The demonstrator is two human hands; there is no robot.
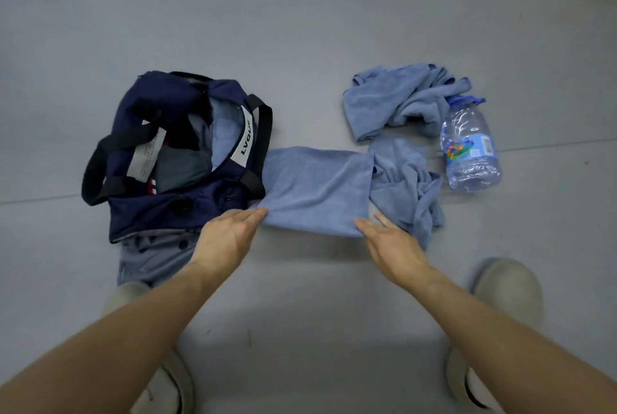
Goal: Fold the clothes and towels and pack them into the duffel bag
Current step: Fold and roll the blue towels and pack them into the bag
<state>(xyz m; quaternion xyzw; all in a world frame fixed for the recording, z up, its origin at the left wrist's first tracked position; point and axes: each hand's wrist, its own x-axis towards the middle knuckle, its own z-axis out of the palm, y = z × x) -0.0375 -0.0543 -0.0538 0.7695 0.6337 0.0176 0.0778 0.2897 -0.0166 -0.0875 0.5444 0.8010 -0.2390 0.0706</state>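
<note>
My left hand (230, 236), my right hand (390, 243): fingers straight, tips touching near corners of light-blue terry towel (317, 186), nothing gripped. Towel folded into smooth rectangle, flat on floor, left edge against open navy fabric duffel bag (160, 213). Crumpled blue cloth (410, 186) touching its right end. Smooth grey floor (300, 29); clear plastic water bottle (470, 146) right of cloth.

Between the hands lies a matt, nappy blue terry towel (314, 186); left of them a navy woven-cloth duffel bag (173, 159) (dull webbing straps); beyond the right hand, a clear glossy plastic bottle (469, 146).
</note>
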